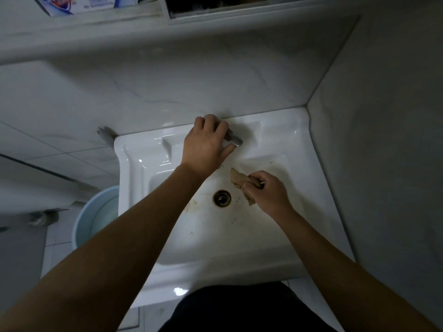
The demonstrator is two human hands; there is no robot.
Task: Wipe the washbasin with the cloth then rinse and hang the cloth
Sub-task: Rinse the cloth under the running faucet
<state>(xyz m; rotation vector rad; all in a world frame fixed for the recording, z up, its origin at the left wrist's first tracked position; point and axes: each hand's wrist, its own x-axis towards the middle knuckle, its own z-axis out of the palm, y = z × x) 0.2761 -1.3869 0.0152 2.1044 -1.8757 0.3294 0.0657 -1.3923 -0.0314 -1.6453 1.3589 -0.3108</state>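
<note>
A white washbasin (143, 168) fills the middle of the view, its bowl stained brown around the drain (222, 198). My left hand (206, 146) reaches to the back rim and wraps over the metal tap (233, 139), whose spout points right over the bowl. My right hand (267, 191) hovers in the bowl, just right of the drain, closed on a crumpled beige cloth (238, 179). Part of the cloth sticks out to the upper left of my fist, and a corner hangs below it. I see no running water.
Marble-look wall tiles rise behind and to the right of the basin. A light blue bucket (96, 216) with water stands on the floor at the left. A shelf (84, 22) above holds packets. A pipe stub (105, 134) juts from the wall left of the basin.
</note>
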